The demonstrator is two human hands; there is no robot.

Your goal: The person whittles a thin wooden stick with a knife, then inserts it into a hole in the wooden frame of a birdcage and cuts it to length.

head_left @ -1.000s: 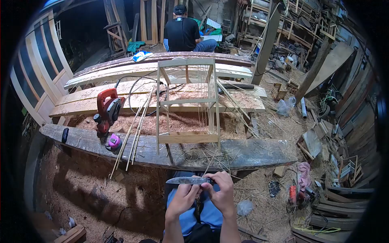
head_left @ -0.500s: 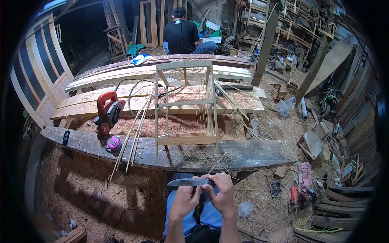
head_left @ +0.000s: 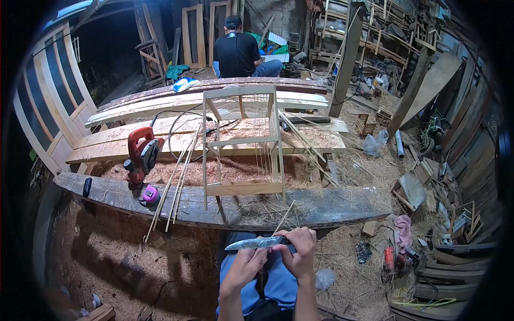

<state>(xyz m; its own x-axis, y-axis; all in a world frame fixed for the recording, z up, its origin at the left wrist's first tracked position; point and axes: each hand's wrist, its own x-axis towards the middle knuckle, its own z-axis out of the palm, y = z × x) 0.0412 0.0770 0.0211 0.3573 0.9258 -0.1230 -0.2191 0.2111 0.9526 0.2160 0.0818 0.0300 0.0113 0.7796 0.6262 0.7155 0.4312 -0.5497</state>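
A knife [head_left: 249, 244] lies crosswise over my lap, its blade pointing left. My right hand [head_left: 300, 251] is closed around its dark handle. Just below the blade, my left hand [head_left: 246, 270] is closed on a thin wooden stick [head_left: 285, 216], which slants up and right past the knife; its lower end is hidden by the blade and fingers. In front of my hands, a small wooden frame [head_left: 243, 189] with thin upright sticks on its right side stands on a dark plank [head_left: 337, 206].
A red power planer [head_left: 140, 152], a purple tape measure [head_left: 150, 194] and long thin sticks [head_left: 179, 184] lie at left on the planks. Pale boards [head_left: 107, 139] stretch behind. A person in black [head_left: 235, 53] sits at the back. Shavings cover the floor; a red tool [head_left: 389, 258] lies right.
The knife has shifted slightly right and down, with my right hand moving right. The stick now stands out more clearly above the blade. The view has also shifted slightly.
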